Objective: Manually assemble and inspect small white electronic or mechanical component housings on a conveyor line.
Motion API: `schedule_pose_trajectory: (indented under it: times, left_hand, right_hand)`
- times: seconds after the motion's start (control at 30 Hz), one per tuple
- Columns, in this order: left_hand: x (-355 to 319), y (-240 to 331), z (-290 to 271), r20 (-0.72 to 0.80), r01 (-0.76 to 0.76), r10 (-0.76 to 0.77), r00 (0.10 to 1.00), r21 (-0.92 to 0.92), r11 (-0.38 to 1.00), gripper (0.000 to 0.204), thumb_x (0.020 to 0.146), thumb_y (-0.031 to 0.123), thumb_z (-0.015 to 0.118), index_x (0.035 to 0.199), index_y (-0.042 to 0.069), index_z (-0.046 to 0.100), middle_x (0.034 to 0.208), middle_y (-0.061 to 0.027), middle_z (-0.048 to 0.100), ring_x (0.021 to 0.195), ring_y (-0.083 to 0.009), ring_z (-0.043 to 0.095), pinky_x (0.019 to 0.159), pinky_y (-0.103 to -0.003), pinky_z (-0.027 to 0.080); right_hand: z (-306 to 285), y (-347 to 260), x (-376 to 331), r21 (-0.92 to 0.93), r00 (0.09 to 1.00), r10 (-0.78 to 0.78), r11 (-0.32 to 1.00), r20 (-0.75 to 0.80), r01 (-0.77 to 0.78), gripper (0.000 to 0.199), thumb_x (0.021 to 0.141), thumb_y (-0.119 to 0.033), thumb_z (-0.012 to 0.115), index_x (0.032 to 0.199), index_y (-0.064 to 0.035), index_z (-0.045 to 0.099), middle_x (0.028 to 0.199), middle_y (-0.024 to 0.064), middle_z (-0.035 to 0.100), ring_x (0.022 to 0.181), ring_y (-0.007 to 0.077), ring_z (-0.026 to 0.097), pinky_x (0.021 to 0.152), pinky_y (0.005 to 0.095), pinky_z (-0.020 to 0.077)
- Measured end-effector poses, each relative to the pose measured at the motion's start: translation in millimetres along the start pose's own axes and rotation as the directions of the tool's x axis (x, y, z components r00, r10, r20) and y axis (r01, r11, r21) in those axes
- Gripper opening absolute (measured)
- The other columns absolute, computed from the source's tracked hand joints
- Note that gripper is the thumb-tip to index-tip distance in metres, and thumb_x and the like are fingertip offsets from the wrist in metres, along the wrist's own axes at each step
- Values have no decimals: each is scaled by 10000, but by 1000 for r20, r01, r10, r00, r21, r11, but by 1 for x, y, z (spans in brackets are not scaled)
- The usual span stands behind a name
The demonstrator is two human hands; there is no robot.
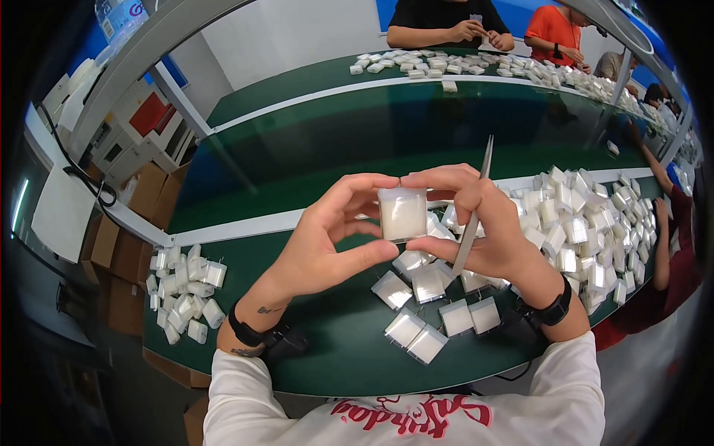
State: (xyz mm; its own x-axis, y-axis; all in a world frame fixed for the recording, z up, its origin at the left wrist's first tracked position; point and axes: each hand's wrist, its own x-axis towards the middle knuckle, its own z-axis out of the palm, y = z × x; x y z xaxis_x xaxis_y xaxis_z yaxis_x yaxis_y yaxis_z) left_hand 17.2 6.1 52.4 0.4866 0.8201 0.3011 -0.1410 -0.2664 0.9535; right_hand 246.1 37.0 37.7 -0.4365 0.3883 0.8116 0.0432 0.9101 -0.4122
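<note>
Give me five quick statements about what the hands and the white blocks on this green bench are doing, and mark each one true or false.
1. Both hands hold one white block between them. True.
2. The right hand also carries a pair of tweezers. True.
3. The left hand rests flat on the green bench. False: it is raised, with fingertips and thumb on the block.
4. The big pile of white blocks lies to the person's left. False: it is on the right; a smaller heap lies on the left.
5. Both wrists wear a dark band. True.
</note>
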Motion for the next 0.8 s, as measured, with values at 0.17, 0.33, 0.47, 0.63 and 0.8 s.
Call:
schedule_pose_trajectory:
  times: [0.17, 0.33, 0.47, 0.63, 0.8]
  left_hand:
    - [-3, 10, -7, 93, -308, 385, 918, 778, 547, 706, 626, 82, 889, 1272, 43, 608, 1253, -137, 609, 1038, -229, 625, 845, -334, 549]
    - [-4, 7, -9, 111, -346, 440, 891, 794, 501, 690, 632, 69, 875, 1267, 40, 606, 1242, -155, 615, 1005, -238, 637, 810, -334, 556]
    - [-4, 8, -4, 82, -318, 407, 910, 769, 555, 662, 641, 69, 867, 1245, 30, 599, 1186, -136, 625, 992, -246, 644, 819, -328, 560]
    - [-12, 8, -4, 18, -175, 205, 979, 595, 784, 521, 700, 63, 855, 1129, 10, 565, 1126, -114, 631, 943, -206, 662, 802, -294, 552]
    - [-10, 12, -5, -199, -28, 41, 979, 64, 998, 417, 809, 37, 785, 1049, 63, 445, 1074, -145, 622, 986, -160, 656, 809, -289, 550]
  right_hand:
    - [5, 1, 1, 48, 1000, 16, 999, -18, -16, 504, 713, -115, 862, 829, -90, 372, 1208, 183, 642, 960, 293, 638, 778, 345, 561]
    - [5, 2, 1, 12, 1000, -28, 1000, -11, 29, 495, 720, -129, 857, 829, -90, 376, 1231, 200, 629, 997, 308, 636, 780, 350, 574]
    - [5, 2, 0, 41, 999, -41, 998, 14, 40, 490, 721, -125, 855, 825, -92, 377, 1234, 203, 628, 996, 321, 629, 798, 361, 570]
    - [2, -2, 0, 15, 979, -52, 999, 197, 50, 529, 728, -136, 862, 901, -107, 363, 1283, 272, 582, 1177, 358, 579, 863, 405, 563]
    - [4, -8, 1, 71, 999, 20, 997, 36, -23, 483, 722, -193, 867, 871, -99, 417, 1275, 212, 613, 1025, 317, 635, 806, 372, 539]
